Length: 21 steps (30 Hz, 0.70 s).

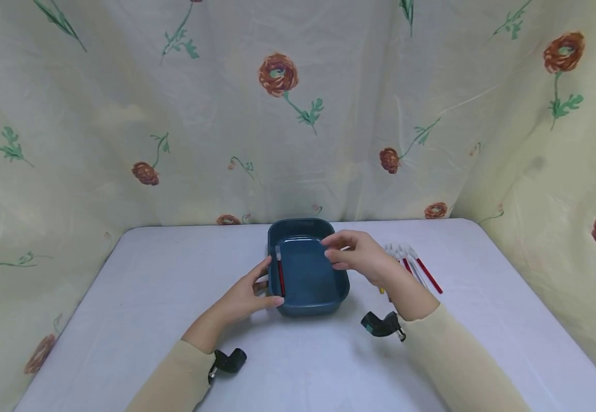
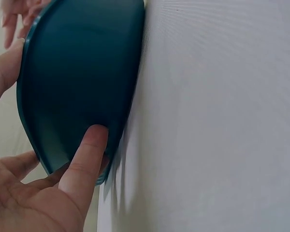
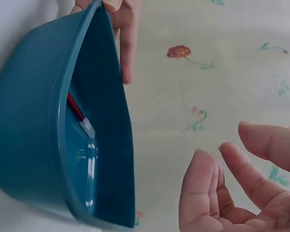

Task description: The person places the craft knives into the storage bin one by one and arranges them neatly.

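A deep blue rectangular plastic bin (image 1: 310,311) stands on the table. My left hand (image 1: 243,297) holds its near left corner, thumb at the rim and fingers along the outer wall (image 2: 82,72). Inside, a slim red pen-like stick (image 1: 281,279) with a whitish translucent cap (image 3: 87,128) lies along the left side. Over the bin's right rim hovers my right hand (image 1: 362,257), fingers loosely bent and apart, with nothing between them, as the right wrist view confirms. Several similar capped sticks (image 1: 428,276), partly hidden by the right forearm, lie to the right of the bin.
A white cloth covers the table (image 1: 184,263). Behind it and at both sides hangs a pale curtain (image 1: 210,114) with a red flower print. Small black wrist cameras sit at both sleeve cuffs.
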Each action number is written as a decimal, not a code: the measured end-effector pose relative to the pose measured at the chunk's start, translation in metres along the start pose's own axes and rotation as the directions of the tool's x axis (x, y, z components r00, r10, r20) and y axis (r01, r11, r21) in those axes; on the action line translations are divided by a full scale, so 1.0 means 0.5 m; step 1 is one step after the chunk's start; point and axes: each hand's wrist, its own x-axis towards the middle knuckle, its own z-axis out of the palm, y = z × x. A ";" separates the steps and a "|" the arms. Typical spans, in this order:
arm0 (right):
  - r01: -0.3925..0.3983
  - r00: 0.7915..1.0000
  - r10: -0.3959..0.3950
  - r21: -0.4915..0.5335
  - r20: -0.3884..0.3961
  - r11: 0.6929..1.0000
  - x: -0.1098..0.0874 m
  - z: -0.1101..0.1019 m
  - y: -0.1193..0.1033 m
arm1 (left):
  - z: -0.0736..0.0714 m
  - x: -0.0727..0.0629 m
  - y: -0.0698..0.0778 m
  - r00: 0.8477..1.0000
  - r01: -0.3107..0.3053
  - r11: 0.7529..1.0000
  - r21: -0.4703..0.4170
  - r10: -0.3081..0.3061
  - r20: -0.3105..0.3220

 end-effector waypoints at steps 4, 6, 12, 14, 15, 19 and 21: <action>0.037 0.999 -0.038 -0.042 -0.020 0.998 -0.017 -0.014 0.006 | -0.001 -0.001 0.001 1.000 -0.009 1.000 -0.005 0.009 0.002; 0.045 0.998 -0.047 -0.062 -0.032 0.997 -0.025 -0.022 0.007 | -0.002 -0.001 0.002 1.000 -0.012 1.000 -0.006 0.012 0.004; 0.048 0.997 -0.054 -0.097 -0.057 0.994 -0.053 -0.051 0.020 | -0.002 -0.003 0.003 1.000 -0.011 1.000 -0.007 0.011 0.009; 0.054 0.996 -0.061 -0.110 -0.062 0.992 -0.061 -0.061 0.026 | -0.002 -0.004 0.003 1.000 -0.011 1.000 -0.004 0.011 0.009; 0.055 0.996 -0.063 -0.111 -0.064 0.992 -0.065 -0.066 0.029 | -0.002 -0.004 0.004 1.000 -0.012 1.000 -0.007 0.012 0.009; 0.050 0.995 -0.060 -0.124 -0.081 0.991 -0.076 -0.086 0.045 | -0.002 -0.005 0.006 1.000 -0.012 1.000 -0.006 0.012 0.009; 0.041 0.994 -0.052 -0.122 -0.093 0.992 -0.080 -0.096 0.054 | -0.002 -0.005 0.006 1.000 -0.010 1.000 -0.009 0.010 0.010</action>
